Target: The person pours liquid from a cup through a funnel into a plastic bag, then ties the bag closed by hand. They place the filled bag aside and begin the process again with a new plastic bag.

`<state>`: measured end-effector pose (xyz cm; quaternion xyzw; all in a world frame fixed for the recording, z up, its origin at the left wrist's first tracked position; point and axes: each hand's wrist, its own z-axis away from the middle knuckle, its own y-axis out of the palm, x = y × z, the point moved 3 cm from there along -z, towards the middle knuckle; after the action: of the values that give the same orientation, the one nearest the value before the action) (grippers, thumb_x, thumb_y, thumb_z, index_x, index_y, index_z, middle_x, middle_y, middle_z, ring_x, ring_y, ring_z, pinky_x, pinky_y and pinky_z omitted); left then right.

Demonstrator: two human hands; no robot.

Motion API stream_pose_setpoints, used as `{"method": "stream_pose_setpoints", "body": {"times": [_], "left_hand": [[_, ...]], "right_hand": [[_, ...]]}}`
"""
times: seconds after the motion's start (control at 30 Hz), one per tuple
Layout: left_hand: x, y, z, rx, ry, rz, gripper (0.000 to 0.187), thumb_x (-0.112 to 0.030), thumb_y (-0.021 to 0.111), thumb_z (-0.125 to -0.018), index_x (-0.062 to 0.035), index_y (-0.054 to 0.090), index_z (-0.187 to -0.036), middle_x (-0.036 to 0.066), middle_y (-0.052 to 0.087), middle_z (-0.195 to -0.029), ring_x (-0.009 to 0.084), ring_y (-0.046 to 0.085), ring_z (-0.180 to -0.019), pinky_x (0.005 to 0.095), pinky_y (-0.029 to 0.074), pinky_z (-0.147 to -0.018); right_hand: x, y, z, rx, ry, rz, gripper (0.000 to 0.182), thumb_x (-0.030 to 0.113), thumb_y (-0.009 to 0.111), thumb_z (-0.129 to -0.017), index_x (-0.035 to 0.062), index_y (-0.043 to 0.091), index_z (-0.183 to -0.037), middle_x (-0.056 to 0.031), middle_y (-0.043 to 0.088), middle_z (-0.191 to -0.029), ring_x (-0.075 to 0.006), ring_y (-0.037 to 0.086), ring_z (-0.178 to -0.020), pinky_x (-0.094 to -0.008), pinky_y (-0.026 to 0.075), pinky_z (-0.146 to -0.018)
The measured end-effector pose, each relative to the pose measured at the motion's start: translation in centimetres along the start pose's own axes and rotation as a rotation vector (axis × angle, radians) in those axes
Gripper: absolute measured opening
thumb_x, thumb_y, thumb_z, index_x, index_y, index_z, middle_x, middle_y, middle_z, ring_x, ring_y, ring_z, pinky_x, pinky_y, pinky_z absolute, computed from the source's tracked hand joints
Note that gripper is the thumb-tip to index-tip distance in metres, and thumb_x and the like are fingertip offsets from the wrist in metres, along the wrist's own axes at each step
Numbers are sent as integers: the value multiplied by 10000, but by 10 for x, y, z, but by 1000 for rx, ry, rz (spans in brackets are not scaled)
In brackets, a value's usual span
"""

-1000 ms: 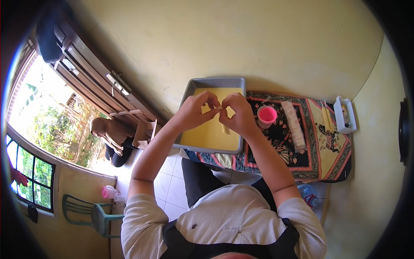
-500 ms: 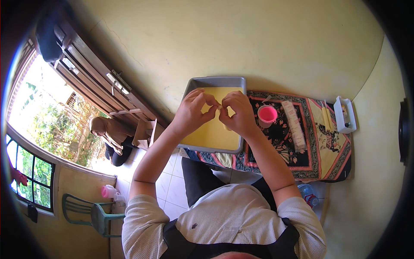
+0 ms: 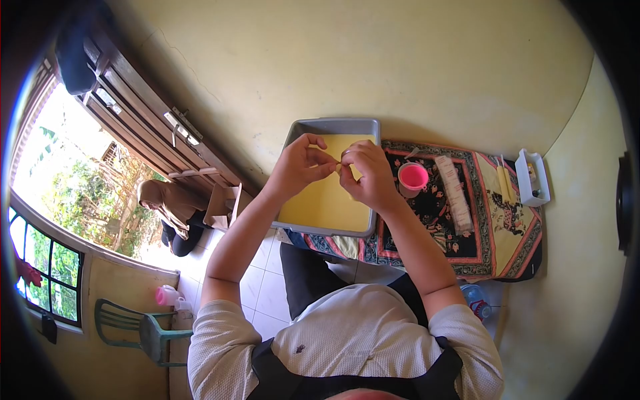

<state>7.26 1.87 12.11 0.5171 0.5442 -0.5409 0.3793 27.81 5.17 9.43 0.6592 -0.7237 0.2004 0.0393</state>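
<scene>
Both of my hands are raised over a grey tub [image 3: 327,231] with a smooth yellow layer [image 3: 327,207] inside. My left hand [image 3: 299,168] is pinched at the thumb and fingertips, its index finger lifted and curved. My right hand [image 3: 371,175] is also in a pinch, thumb against fingers, close against the left fingertips. Something tiny sits where the two pinches meet, too small to name. Part of the tub's inside is hidden beneath my hands.
Right of the tub, a patterned cloth [image 3: 493,260] carries a pink cup [image 3: 413,176], a long whitish pack [image 3: 455,195] and a white bin [image 3: 533,177]. A person [image 3: 175,210] sits by the open door [image 3: 143,110]. A green chair [image 3: 155,337] stands at lower left.
My left index finger has lifted away from its thumb, and the left hand has opened slightly. The right fingers have curled in a little. Both hands stay over the tub.
</scene>
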Motion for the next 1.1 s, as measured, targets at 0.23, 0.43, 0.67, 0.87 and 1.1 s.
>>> {"method": "stream_pose_setpoints", "body": {"times": [0.23, 0.43, 0.67, 0.87, 1.1], "left_hand": [[-24, 3, 3, -50, 69, -378, 470, -99, 894, -942, -11, 576, -1276, 91, 848, -1024, 108, 763, -975, 275, 574, -879], [-41, 10, 8, -94, 128, -628, 441, -157, 893, -911, 2, 629, -1226, 85, 868, -994, 162, 792, -919, 299, 588, -828], [-35, 15, 9, -128, 216, -683, 438, -114, 854, -878, -8, 631, -1240, 69, 821, -961, 207, 785, -893, 346, 608, -824], [-36, 18, 8, -77, 272, -756, 411, -111, 812, -898, -19, 590, -1231, 91, 796, -946, 220, 757, -881, 371, 602, -810], [3, -11, -10, 92, -112, -124, 467, -79, 800, -934, -19, 538, -1316, 70, 786, -1045, 113, 706, -989, 290, 554, -879]], "right_hand": [[2, -1, 0, 64, 27, 22, 168, 6, 805, -860, 66, 674, -947, -71, 729, -967, -292, 704, -967, -432, 528, -852], [-4, 3, 5, 73, 60, -8, 151, 24, 804, -896, 63, 675, -961, -76, 715, -952, -307, 695, -958, -451, 533, -867], [-5, 2, 7, 132, 70, -48, 142, 30, 803, -911, 49, 687, -990, -105, 722, -1002, -337, 701, -993, -450, 545, -888], [-7, 4, 8, 145, 54, -69, 156, 17, 808, -907, 44, 696, -1012, -111, 723, -1024, -332, 707, -1011, -440, 563, -903], [-9, 8, 11, 185, 125, -238, 173, 19, 810, -941, 29, 713, -1084, -130, 738, -1083, -328, 730, -1059, -424, 589, -935]]}}
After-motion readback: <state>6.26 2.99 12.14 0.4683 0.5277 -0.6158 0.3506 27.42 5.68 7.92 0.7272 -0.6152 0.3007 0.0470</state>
